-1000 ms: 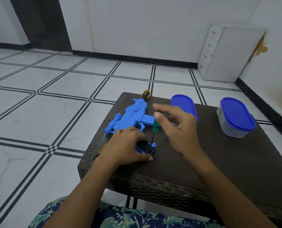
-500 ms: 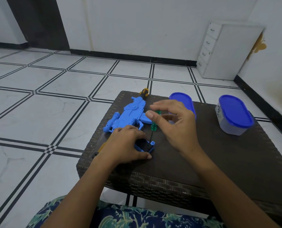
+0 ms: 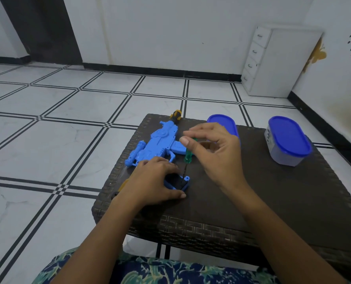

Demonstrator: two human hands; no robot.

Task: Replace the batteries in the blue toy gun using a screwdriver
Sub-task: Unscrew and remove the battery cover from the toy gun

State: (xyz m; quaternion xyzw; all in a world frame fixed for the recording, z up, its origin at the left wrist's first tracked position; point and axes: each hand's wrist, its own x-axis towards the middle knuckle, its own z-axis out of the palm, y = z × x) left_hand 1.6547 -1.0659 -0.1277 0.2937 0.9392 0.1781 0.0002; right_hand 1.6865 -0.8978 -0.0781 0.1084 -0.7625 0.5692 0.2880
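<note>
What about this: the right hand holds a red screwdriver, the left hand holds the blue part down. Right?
No: the head view shows the screwdriver in the right hand is green, not red. The left hand does hold the blue part down.

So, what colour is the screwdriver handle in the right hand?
The screwdriver handle is green, clearest in the head view.

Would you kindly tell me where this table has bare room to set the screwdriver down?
The table is bare near right, between the right hand, lidded tub and front edge. The toy gun and left hand crowd the left.
</note>
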